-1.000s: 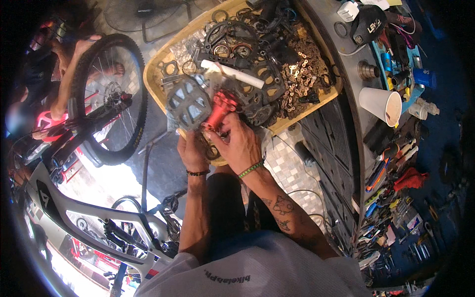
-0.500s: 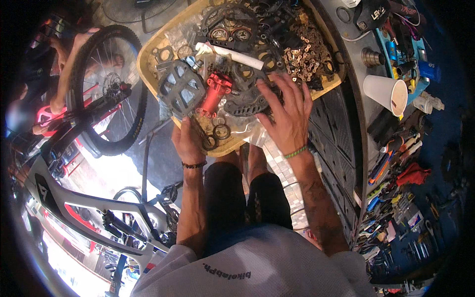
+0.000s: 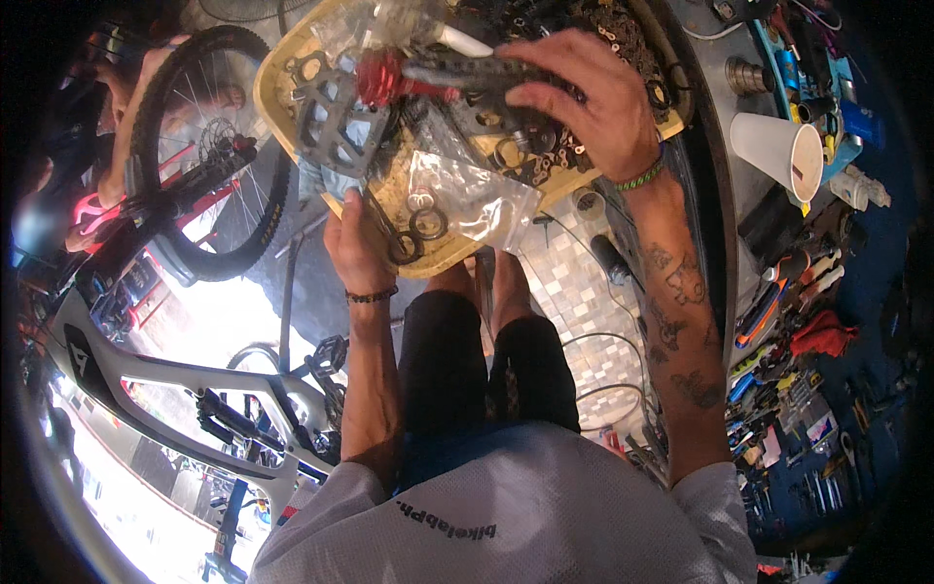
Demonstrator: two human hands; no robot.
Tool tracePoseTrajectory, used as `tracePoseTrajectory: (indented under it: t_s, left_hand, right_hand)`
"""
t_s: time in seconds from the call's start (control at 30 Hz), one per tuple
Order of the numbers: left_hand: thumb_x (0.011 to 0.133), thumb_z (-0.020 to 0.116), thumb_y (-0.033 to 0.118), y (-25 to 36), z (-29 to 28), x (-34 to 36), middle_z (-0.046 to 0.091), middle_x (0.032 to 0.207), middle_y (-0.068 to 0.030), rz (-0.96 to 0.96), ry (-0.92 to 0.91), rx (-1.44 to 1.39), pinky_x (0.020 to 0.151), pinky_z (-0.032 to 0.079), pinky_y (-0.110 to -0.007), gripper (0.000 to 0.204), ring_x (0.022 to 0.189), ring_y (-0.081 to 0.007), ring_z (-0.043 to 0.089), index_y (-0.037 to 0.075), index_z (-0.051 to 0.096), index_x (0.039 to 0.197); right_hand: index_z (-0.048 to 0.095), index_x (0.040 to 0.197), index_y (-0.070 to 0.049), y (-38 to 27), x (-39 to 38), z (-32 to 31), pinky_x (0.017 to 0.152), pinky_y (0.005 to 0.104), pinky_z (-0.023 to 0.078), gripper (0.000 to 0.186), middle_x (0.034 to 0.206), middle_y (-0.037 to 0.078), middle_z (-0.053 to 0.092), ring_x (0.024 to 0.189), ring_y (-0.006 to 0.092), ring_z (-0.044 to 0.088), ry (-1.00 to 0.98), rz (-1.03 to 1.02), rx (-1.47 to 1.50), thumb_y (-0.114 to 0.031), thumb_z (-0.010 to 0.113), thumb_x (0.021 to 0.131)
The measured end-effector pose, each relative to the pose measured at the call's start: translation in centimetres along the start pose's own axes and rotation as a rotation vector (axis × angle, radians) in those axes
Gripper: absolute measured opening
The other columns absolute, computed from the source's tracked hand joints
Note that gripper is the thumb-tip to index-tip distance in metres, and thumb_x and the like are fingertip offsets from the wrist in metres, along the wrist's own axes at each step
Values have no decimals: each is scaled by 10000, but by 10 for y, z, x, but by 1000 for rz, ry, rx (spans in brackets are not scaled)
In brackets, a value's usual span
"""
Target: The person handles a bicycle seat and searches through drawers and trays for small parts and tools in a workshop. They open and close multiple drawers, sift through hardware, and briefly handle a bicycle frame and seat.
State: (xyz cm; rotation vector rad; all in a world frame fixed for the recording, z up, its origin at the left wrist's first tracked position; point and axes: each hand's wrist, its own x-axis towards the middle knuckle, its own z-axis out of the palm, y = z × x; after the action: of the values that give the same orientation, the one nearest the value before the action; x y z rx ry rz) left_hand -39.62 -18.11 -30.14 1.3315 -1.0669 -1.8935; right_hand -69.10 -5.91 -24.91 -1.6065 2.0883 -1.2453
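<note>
A yellow plastic tray (image 3: 457, 255) full of bike parts is in front of me. Its near left rim is gripped by my left hand (image 3: 358, 243), thumb on top. Over the tray, my right hand (image 3: 608, 97) pinches a long black slotted bike part (image 3: 486, 74), blurred by motion. Touching or overlapping its left end is a red hub (image 3: 379, 80). A black flat pedal (image 3: 341, 122) lies beside the hub, near my left hand. Closer to me are a clear plastic bag (image 3: 477, 200) and dark rings (image 3: 428, 224). A white tube (image 3: 465, 42) is partly covered.
On the right, a bench holds a white paper cup (image 3: 778, 151), a stepped metal part (image 3: 747, 76) and many hand tools. A bike wheel (image 3: 209, 151) and a white bike frame (image 3: 146, 365) stand at left, where another person's arm (image 3: 136, 127) shows. Cables cross the tiled floor (image 3: 584, 282).
My right hand has closed on the black part and lifted it up and to the right. The red hub has shifted toward the far left, and the plastic bag shows more fully.
</note>
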Motion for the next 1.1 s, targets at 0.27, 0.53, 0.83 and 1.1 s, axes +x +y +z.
tracePoseTrajectory:
  t_s: [0.27,0.53,0.83,1.1]
  left_hand:
    - [1082,586,262,-1,-3,1,713,1048,-94,13,-1,-10,837,538,-331,307,915,-187,691,-25,644,1176]
    - [1102,412,559,-15,-37,12,671,1369,-165,-166,-118,-202,1061,528,-418,694,1213,-294,681,-34,548,1435]
    - [1139,376,481,-1,-12,4,583,1469,-132,-91,-107,-235,1133,454,-427,613,1317,-275,593,10,452,1524]
    - [1089,413,597,2,-13,4,636,1428,-137,-183,-96,-114,1082,511,-426,717,1260,-280,651,16,499,1500]
  right_hand:
    - [742,1257,-117,-8,7,0,910,416,518,419,1003,106,708,923,263,683,-17,131,85,-325,793,897]
    - [756,1260,-166,-26,-37,27,962,428,483,431,1205,28,694,1094,261,642,74,86,-273,-304,821,857]
    - [649,1317,-118,-111,-116,75,1115,566,368,537,1377,120,583,1307,337,541,-72,444,-388,-326,810,849]
    - [646,1337,-85,-149,-121,110,1194,551,320,503,1474,129,567,1400,340,502,-177,423,-130,-347,763,924]
